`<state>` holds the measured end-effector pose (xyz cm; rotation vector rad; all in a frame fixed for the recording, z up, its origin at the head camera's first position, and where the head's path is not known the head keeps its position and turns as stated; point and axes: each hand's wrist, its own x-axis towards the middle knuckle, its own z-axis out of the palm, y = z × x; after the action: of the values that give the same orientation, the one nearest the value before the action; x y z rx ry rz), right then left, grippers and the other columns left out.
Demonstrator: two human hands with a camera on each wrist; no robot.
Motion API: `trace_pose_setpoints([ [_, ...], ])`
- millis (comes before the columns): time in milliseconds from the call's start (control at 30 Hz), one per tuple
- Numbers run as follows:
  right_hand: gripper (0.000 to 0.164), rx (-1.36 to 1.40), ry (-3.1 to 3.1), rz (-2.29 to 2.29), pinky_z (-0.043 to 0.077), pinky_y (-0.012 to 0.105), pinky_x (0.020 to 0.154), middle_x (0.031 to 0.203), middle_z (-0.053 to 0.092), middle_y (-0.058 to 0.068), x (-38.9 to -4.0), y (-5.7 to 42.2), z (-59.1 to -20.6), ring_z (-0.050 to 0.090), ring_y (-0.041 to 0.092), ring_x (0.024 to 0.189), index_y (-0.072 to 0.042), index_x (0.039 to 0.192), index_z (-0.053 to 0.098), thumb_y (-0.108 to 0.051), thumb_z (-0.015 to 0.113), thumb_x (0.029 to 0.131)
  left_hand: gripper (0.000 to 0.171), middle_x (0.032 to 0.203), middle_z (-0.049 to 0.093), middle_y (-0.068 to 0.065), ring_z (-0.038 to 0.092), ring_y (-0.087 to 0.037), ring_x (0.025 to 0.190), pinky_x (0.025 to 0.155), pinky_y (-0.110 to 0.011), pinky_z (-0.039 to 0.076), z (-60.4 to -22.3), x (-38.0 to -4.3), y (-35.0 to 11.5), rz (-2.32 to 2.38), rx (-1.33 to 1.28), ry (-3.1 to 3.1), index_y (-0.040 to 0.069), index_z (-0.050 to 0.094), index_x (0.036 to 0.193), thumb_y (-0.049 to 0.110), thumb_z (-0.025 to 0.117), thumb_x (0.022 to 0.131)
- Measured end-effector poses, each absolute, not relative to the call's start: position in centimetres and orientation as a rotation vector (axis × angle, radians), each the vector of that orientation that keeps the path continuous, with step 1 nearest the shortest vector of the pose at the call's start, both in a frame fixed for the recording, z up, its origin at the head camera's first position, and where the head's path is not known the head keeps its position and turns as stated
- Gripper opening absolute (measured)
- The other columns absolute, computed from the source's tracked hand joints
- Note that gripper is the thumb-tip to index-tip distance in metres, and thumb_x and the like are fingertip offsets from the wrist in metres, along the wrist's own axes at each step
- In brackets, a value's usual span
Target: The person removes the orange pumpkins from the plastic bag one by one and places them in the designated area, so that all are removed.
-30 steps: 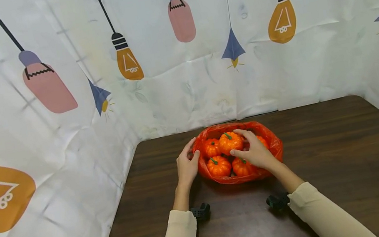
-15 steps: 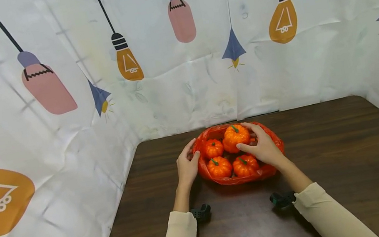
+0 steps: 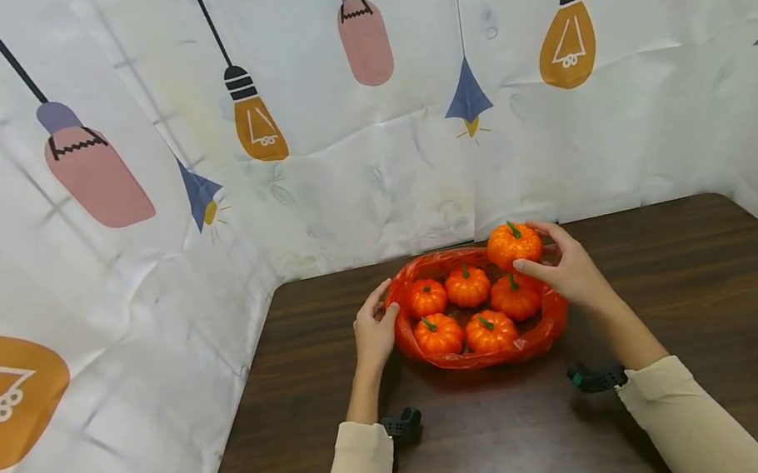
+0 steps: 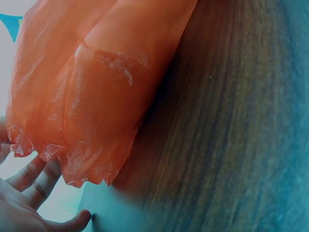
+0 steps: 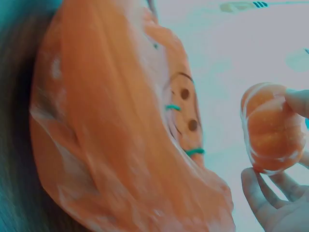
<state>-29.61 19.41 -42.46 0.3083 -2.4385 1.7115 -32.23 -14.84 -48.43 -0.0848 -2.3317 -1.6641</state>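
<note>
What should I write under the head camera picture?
Right hand holds one pumpkin above a red bag of five others.

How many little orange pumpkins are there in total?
6: one held pumpkin in the right hand; inside the red bag, the back-left pumpkin, back-middle pumpkin, right-side pumpkin, front-left pumpkin and front-middle pumpkin. More could be hidden beneath.
</note>
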Motion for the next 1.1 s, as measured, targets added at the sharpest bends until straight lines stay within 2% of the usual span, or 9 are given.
trace_pose_setpoints([
  [133,0.078,0.295,-2.424,1.740,0.052,0.019,0.080,0.157,0.036,0.017,-29.6,20.7,-42.3,0.047,0.038,0.132,-0.017,0.161,0.029,-0.033,0.070,0.097,0.043,0.107,0.074,-0.014,0.067,-0.016,0.083,0.080,-0.034,0.058,-48.6,-32.3,-14.9,-1.668,-0.070,-2.327,0.030,0.067,0.136,0.012,0.064,0.098],
  [400,0.079,0.254,-2.416,1.756,0.051,0.016,0.079,0.162,0.030,0.018,-29.8,22.1,-42.8,0.042,0.040,0.138,-0.016,0.162,0.028,-0.033,0.069,0.097,0.043,0.103,0.074,-0.013,0.066,-0.014,0.081,0.080,-0.033,0.058,-48.5,-32.2,-15.0,-1.666,-0.065,-2.336,0.032,0.067,0.136,0.012,0.064,0.097],
  [600,0.079,0.201,-2.407,1.719,0.048,0.013,0.079,0.159,0.034,0.020,-30.0,23.2,-43.4,0.045,0.034,0.131,-0.014,0.162,0.027,-0.031,0.069,0.098,0.043,0.107,0.073,-0.014,0.067,-0.016,0.085,0.078,-0.031,0.058,-48.4,-32.1,-14.9,-1.668,-0.074,-2.342,0.032,0.067,0.136,0.013,0.064,0.098],
  [867,0.079,0.127,-2.417,1.720,0.046,0.013,0.078,0.159,0.031,0.028,-28.6,23.9,-42.1,0.043,0.040,0.131,-0.003,0.160,0.026,-0.028,0.068,0.099,0.043,0.108,0.072,-0.013,0.067,-0.017,0.085,0.076,-0.030,0.056,-48.1,-32.0,-14.8,-1.662,-0.055,-2.354,0.033,0.067,0.136,0.014,0.064,0.098],
  [1100,0.083,0.072,-2.432,1.674,0.046,0.012,0.076,0.163,0.028,0.025,-30.4,26.1,-45.0,0.042,0.040,0.133,-0.012,0.163,0.024,-0.036,0.069,0.097,0.043,0.105,0.073,-0.013,0.065,-0.015,0.079,0.073,-0.029,0.055,-48.2,-32.1,-14.8,-1.659,-0.057,-2.364,0.030,0.066,0.138,0.015,0.063,0.098],
])
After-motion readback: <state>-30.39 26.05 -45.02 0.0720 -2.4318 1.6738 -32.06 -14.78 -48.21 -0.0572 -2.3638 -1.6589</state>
